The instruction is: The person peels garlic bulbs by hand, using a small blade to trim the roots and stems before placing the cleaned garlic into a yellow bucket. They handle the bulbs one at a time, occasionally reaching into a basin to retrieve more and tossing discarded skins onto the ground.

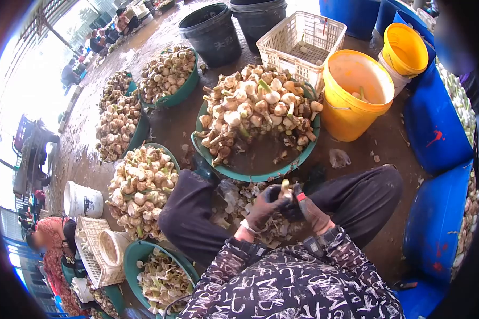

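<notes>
My left hand [264, 206], in a dark glove, grips a garlic bulb [286, 187] whose pale stem end pokes up between my hands. My right hand [308, 210], also gloved, holds a small tool with a red mark [301, 196] against the bulb. Both hands sit above my lap, between my knees in dark trousers. Just beyond them stands a green basin [250, 173] piled with unpeeled garlic bulbs [258, 106]. Peelings and trimmed skins [239, 202] lie on the ground under my hands.
More green basins heaped with garlic [138, 186] stand at my left. A yellow bucket [354, 95], a white crate [300, 40], black tubs [213, 32] and blue bins [436, 127] ring the far side. Another person [50, 239] crouches at lower left.
</notes>
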`<action>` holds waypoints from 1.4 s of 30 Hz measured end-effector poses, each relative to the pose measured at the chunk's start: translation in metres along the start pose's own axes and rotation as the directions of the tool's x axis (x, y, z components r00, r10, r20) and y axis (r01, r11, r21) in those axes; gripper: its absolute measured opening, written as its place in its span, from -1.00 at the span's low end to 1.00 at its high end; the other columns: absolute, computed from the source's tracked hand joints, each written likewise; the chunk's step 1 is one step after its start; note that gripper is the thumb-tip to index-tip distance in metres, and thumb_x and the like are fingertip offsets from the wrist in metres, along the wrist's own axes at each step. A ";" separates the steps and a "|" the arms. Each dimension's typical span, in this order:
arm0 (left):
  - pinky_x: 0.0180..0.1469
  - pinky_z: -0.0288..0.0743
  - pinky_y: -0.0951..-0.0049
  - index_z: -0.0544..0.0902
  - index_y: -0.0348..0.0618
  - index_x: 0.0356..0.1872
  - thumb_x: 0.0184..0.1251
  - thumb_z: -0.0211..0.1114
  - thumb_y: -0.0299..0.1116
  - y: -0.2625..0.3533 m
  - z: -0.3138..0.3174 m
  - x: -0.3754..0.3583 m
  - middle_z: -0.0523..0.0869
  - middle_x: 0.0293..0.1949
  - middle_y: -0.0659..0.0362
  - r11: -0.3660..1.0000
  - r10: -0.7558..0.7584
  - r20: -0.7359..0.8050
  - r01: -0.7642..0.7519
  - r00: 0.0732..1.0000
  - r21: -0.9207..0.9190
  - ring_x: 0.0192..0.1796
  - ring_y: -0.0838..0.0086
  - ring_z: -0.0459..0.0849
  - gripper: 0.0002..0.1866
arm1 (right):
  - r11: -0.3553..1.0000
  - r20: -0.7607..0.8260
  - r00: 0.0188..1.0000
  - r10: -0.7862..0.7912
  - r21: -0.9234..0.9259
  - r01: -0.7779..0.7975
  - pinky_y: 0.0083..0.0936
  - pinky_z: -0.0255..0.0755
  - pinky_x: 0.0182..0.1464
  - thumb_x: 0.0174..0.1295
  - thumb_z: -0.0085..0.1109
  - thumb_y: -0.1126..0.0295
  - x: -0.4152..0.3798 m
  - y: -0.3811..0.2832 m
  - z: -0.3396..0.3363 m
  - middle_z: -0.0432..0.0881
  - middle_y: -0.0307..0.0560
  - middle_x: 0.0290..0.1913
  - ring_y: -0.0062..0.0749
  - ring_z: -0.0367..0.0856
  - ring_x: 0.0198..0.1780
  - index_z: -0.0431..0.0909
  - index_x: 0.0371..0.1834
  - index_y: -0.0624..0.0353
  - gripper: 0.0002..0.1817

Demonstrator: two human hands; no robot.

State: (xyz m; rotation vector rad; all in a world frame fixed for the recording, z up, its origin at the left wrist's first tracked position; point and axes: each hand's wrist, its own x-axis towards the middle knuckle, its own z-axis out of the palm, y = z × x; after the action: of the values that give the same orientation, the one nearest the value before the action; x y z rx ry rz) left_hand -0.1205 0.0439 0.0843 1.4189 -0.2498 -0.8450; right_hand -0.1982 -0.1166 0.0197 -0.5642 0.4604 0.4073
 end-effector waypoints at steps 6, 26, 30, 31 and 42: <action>0.12 0.43 0.31 0.59 -0.12 -0.03 -0.03 0.42 -0.41 0.007 0.001 -0.002 0.64 -0.13 0.09 0.616 0.500 -0.032 -0.329 0.865 0.715 0.02 0.21 0.58 -0.56 | 0.882 -0.191 0.914 -0.357 -0.391 0.262 -0.57 0.43 -0.09 0.41 -0.06 0.15 0.012 0.010 -0.001 0.58 -0.16 -0.21 -0.52 0.52 -0.19 0.50 -0.13 0.24 -0.67; 0.06 0.48 0.51 0.48 -0.27 0.18 0.41 0.11 -0.42 -0.039 -0.039 -0.008 0.58 0.08 0.18 0.993 0.117 0.036 -0.117 0.993 0.018 0.04 0.55 0.56 -0.65 | -0.347 0.442 0.671 -0.595 -0.895 0.281 -0.30 0.33 0.17 -0.07 0.21 0.54 -0.036 -0.030 0.079 0.51 0.01 0.07 -0.11 0.45 0.10 0.50 0.09 0.11 -0.47; -0.05 0.48 0.56 0.60 -0.30 0.01 0.31 0.26 -0.36 0.003 -0.024 -0.014 0.67 -0.16 0.19 0.966 -0.136 -0.107 0.108 0.985 -0.236 -0.16 0.56 0.60 -0.70 | -0.326 0.465 0.588 -0.662 -0.885 0.334 -0.29 0.43 -0.02 -0.03 0.14 0.53 -0.023 -0.017 0.069 0.59 0.03 -0.10 -0.12 0.54 -0.05 0.60 -0.14 0.12 -0.68; -0.05 0.48 0.47 0.64 -0.25 -0.04 0.28 0.29 -0.36 0.027 -0.020 -0.019 0.66 -0.13 0.20 0.981 -0.161 -0.123 0.145 0.979 -0.130 -0.13 0.51 0.59 -0.72 | 0.102 0.170 0.625 -0.762 -0.921 0.375 -0.37 0.44 -0.11 0.05 0.15 0.50 -0.015 -0.014 0.059 0.60 -0.05 -0.22 -0.26 0.55 -0.16 0.60 -0.18 0.15 -0.77; -0.01 0.51 0.20 0.68 -0.02 -0.12 0.15 0.23 0.07 0.009 -0.049 -0.032 0.69 -0.12 0.00 0.029 -0.532 -0.017 0.038 0.847 0.999 -0.06 0.14 0.65 -0.56 | 0.972 -0.472 0.854 -0.218 -0.026 0.234 -0.76 0.12 -0.66 0.29 0.12 0.11 -0.007 -0.038 0.035 0.43 -0.35 -0.65 -0.70 0.33 -0.68 0.57 -0.42 0.13 -0.69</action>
State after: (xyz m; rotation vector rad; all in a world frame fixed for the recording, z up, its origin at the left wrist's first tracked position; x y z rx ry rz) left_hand -0.1093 0.1009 0.0945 2.7188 -1.0450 -1.4329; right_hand -0.1749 -0.1266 0.0655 -0.6803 0.8592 0.0273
